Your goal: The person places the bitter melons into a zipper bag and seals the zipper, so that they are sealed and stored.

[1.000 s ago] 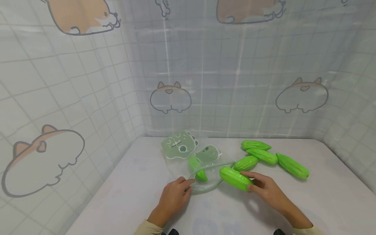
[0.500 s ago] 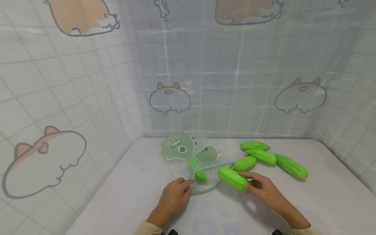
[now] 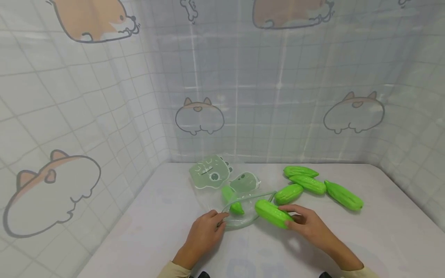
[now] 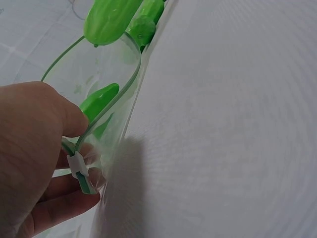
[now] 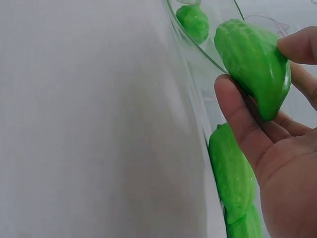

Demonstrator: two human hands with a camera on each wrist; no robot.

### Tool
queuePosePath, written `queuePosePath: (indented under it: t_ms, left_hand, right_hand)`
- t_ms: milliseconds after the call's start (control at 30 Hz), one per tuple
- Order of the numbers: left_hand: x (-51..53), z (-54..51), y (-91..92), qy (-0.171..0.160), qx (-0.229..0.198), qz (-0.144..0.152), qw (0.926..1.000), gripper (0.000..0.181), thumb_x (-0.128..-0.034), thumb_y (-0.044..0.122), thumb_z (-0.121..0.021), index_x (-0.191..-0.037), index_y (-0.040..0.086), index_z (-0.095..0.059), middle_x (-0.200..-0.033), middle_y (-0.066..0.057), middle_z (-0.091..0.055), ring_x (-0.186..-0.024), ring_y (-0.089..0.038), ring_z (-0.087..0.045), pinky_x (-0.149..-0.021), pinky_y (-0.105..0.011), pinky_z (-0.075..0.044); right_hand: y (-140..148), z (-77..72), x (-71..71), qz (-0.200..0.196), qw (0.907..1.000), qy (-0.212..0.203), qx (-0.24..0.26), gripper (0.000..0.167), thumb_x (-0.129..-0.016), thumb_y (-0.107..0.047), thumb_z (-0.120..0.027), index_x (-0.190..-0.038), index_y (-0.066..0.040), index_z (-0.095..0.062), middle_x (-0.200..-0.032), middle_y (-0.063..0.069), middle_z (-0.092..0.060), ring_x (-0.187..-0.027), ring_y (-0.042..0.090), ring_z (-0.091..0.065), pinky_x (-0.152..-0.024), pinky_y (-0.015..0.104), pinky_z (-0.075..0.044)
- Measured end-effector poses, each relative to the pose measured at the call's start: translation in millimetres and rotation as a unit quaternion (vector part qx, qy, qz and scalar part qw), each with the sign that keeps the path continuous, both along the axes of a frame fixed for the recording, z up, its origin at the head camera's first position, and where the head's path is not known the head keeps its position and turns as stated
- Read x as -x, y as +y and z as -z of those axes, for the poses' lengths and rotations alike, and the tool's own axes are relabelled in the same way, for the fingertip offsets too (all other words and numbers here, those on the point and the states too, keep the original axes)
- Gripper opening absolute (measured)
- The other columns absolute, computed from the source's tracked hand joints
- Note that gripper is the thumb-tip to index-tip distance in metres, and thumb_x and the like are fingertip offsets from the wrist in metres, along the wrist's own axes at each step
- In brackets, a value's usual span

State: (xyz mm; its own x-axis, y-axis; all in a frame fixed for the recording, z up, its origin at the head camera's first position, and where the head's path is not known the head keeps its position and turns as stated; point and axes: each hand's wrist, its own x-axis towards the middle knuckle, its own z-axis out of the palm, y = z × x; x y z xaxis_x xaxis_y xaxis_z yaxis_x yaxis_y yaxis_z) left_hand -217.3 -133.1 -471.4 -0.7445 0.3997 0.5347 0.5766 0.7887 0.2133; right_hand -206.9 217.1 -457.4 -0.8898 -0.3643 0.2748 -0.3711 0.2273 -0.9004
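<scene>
Corgi-printed sheeting [image 3: 260, 73] is backing a white table [image 3: 153, 220]. A clear bag [image 3: 245, 182] is lying centrally, left hand [image 3: 206, 231] pinching its near-left rim [image 3: 239, 227], right hand [image 3: 311, 227] pinching a green gourd [image 3: 272, 213] at the bag's right edge. A slackening left pinch could be dropping the rim, snagging the gourd. No legible writing is showing.
</scene>
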Motion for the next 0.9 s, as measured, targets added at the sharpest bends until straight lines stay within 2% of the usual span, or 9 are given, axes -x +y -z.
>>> queuePosePath:
  t_ms: [300, 433, 533, 733, 900]
  left_hand:
    - [-2.3, -2.5, 0.1, -0.001, 0.003, -0.002, 1.0, 0.024, -0.0842, 0.015, -0.077, -0.108, 0.017, -0.077, -0.079, 0.008, -0.059, -0.064, -0.005, -0.049, -0.056, -0.027, -0.044]
    - [-2.0, -3.3, 0.3, 0.001, 0.004, 0.0, 1.0, 0.024, -0.0845, 0.016, -0.077, -0.109, 0.017, -0.077, -0.08, 0.007, -0.06, -0.065, -0.006, -0.05, -0.057, -0.028, -0.045]
    - [-2.1, -3.5, -0.5, 0.007, 0.003, -0.003, 1.0, 0.024, -0.0843, 0.016, -0.078, -0.109, 0.018, -0.077, -0.08, 0.008, -0.059, -0.066, -0.007, -0.051, -0.058, -0.029, -0.046]
    - [-1.7, -2.1, -1.0, 0.004, 0.003, -0.005, 1.0, 0.024, -0.085, 0.016, -0.077, -0.109, 0.018, -0.077, -0.082, 0.008, -0.06, -0.067, -0.007, -0.052, -0.059, -0.029, -0.047]
    - [-0.5, -0.3, -0.7, 0.006, 0.006, -0.001, 1.0, 0.024, -0.0851, 0.016, -0.077, -0.109, 0.017, -0.077, -0.082, 0.007, -0.061, -0.067, -0.007, -0.053, -0.059, -0.029, -0.047]
  right_hand:
    - [-5.6, -0.3, -2.4, -0.028, 0.9995, 0.01, 0.014, 0.038, -0.096, -0.007, -0.067, -0.132, 0.001, -0.06, -0.135, 0.025, -0.055, -0.12, 0.015, -0.057, -0.091, 0.025, -0.05]
    - [-7.4, -0.6, -1.5, -0.022, 0.9997, 0.011, 0.004, 0.036, -0.097, -0.011, -0.066, -0.131, -0.001, -0.061, -0.134, 0.022, -0.057, -0.122, 0.015, -0.056, -0.093, 0.024, -0.048]
    - [-9.6, -0.8, -0.2, -0.01, 0.9999, -0.002, -0.007, 0.036, -0.097, -0.016, -0.068, -0.131, -0.004, -0.063, -0.134, 0.018, -0.058, -0.123, 0.02, -0.056, -0.094, 0.024, -0.047]
    - [-11.1, -0.5, 0.8, -0.006, 0.9996, -0.025, -0.008, 0.037, -0.097, -0.019, -0.068, -0.131, -0.005, -0.062, -0.136, 0.019, -0.056, -0.125, 0.04, -0.053, -0.094, 0.029, -0.049]
    - [-11.0, 0.0, 1.0, -0.014, 0.9996, -0.024, 0.005, 0.037, -0.097, -0.016, -0.068, -0.131, -0.003, -0.061, -0.136, 0.021, -0.055, -0.125, 0.039, -0.053, -0.094, 0.027, -0.049]
